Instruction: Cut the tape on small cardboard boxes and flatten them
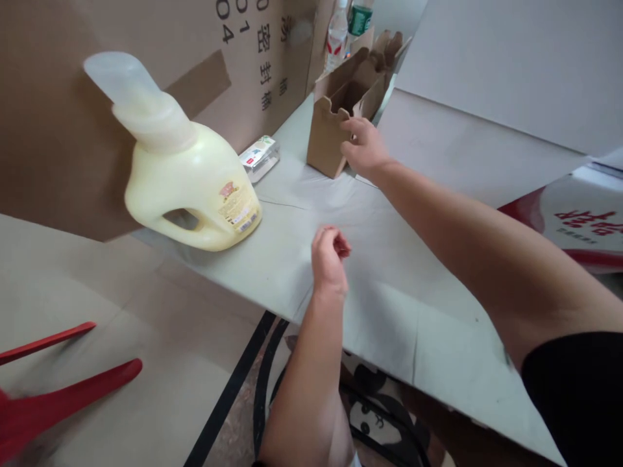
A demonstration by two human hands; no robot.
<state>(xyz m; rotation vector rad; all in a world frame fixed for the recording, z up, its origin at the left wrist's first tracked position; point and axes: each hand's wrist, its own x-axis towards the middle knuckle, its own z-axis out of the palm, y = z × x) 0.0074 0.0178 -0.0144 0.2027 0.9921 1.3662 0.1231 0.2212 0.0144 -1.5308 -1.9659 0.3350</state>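
A brown cardboard box (325,139) with an open top and wavy cut edges stands at the back of the table. My right hand (366,144) is at its near right corner, with fingers and thumb closed against the cardboard. My left hand (331,254) hovers lower down over the pale tabletop (379,246), its fingers curled in and slightly blurred. Nothing shows in that hand. To its left a large pale yellow jug (204,168) with a translucent cap stands near the table edge. Behind the jug lies a small clear-and-white package (260,157).
A large printed carton (160,39) rises at the back left. Plastic bottles, one with a red-marked label (337,35), stand behind the cardboard box. Pale panels (487,71) and a red-and-white printed box (574,217) are on the right. Red chair parts (73,395) show at lower left.
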